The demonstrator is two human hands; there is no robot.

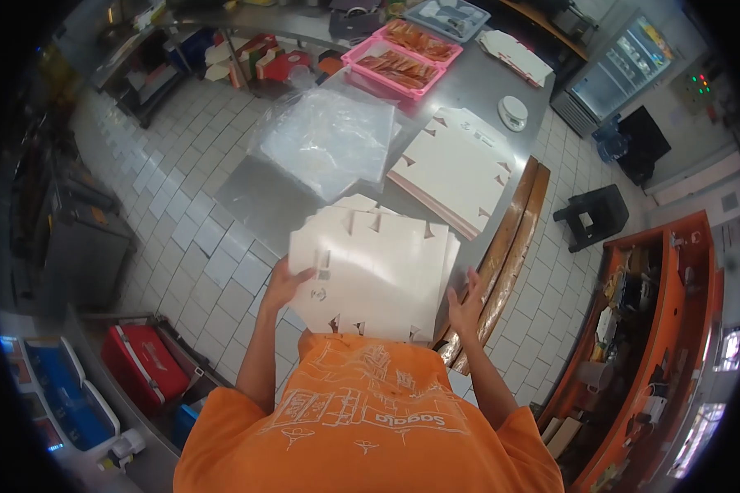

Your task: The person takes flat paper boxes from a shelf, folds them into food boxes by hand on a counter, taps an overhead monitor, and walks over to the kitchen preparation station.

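Note:
A stack of flat white cardboard box blanks (378,271) with cut slots lies at the near edge of the metal table, close against my body. My left hand (284,283) grips its left edge, thumb on top and the other fingers hidden beneath. Beside the right edge is my right hand (467,304), open with fingers apart; whether it touches the cardboard I cannot tell. Farther back on the right sits a second pile of flat box blanks (456,168). Clear plastic bags (325,140) lie on the table's left side.
Pink trays (395,74) of reddish-brown food stand farther along the table (259,201), near a white kitchen scale (513,113). Long wrapped rolls (501,263) lean along the right side. A red cooler (148,361) is at lower left, an orange shelf (662,329) at right.

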